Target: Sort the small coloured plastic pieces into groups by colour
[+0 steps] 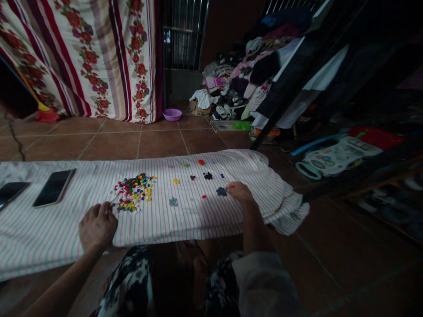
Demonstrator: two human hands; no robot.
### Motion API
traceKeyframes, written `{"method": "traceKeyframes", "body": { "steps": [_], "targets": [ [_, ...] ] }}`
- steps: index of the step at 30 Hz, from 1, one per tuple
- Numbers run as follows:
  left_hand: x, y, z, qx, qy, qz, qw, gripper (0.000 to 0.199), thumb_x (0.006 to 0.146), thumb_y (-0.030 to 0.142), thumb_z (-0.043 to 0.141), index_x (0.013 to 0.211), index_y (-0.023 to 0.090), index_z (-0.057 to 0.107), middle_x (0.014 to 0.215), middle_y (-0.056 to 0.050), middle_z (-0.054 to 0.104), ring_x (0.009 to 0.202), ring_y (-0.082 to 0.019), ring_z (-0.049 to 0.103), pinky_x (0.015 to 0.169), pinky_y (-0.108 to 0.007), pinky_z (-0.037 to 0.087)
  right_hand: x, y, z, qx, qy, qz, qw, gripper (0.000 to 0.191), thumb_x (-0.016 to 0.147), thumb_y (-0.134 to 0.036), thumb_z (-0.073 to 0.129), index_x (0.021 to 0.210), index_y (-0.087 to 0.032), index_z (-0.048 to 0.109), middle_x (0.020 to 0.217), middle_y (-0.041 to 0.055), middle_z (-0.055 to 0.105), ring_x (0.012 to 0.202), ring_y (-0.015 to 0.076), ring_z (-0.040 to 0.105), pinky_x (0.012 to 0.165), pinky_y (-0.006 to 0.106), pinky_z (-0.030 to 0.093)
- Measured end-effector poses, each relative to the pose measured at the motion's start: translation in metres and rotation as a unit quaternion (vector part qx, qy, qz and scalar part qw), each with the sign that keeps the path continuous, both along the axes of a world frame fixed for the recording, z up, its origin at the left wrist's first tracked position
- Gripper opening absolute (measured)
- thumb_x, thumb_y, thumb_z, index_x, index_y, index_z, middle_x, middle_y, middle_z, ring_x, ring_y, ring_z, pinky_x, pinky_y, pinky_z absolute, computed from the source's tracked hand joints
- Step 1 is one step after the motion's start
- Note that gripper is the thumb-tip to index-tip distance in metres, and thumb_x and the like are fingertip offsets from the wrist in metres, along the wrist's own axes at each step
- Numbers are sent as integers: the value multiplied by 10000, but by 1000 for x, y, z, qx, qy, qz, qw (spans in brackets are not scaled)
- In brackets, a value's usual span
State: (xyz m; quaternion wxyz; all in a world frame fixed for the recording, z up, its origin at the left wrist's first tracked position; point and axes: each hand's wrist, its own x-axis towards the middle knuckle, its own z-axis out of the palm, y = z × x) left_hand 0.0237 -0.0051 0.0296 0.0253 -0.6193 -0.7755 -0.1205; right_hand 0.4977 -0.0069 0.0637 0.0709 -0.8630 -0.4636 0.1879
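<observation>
A mixed pile of small coloured pieces (pixel 135 190), like beads or tiny blocks, lies on the striped cloth. At its near left edge rests my left hand (pixel 98 225), fingers curled down and thumb close to the index finger; whatever is in them is too small to name. My right hand (pixel 240 192) pinches at the edge of a dark grey cluster (pixel 221 191), its fingertips too small to show what they hold. Between the hands are sorted little groups: light grey (pixel 173 201), yellow (pixel 176 181), black (pixel 208 175), brown (pixel 193 178), orange (pixel 201 162) and red (pixel 204 197).
Two phones, one dark (pixel 54 188) and one partly cut off (pixel 12 193), lie at the left of the cloth-covered surface (pixel 148 231). Beyond it are a purple basin (pixel 172 115), a floral curtain (pixel 112 61) and heaped clothes (pixel 244 75). A dark post (pixel 280 97) stands at right.
</observation>
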Motion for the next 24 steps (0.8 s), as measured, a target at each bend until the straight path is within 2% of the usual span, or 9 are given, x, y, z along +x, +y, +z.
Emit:
{"method": "traceKeyframes", "body": {
  "steps": [5,8,20,24],
  "targets": [
    [0,0,0,3,0,-1,1000,428,949,321,321,1263,192,580,1324,-153,583,1232,-330,544,970,-485,460,-6,-1,11,-24,10,-12,1000,224,762,-132,588,880,-176,774,841,47,742,774,144,661,616,203,395],
    [0,0,1,3,2,-2,1000,435,955,330,305,1257,192,586,1316,-149,587,1228,-329,545,966,-479,458,-7,-2,14,-30,10,-14,999,176,782,-166,597,836,-170,764,841,61,739,777,156,660,595,211,385],
    [0,-1,-2,22,14,-5,1000,423,966,327,294,1236,196,591,1297,-147,599,1187,-314,562,933,-457,455,-9,1,13,-39,-11,-20,999,231,812,-180,567,876,-225,784,1014,54,757,954,193,682,730,235,449],
    [0,-1,-2,18,12,-7,1000,410,955,315,311,1240,198,581,1300,-145,593,1185,-309,554,933,-452,442,-9,2,13,-38,-1,-17,999,232,753,-154,586,845,-221,789,961,56,766,915,194,694,693,226,457]
  ]
}}
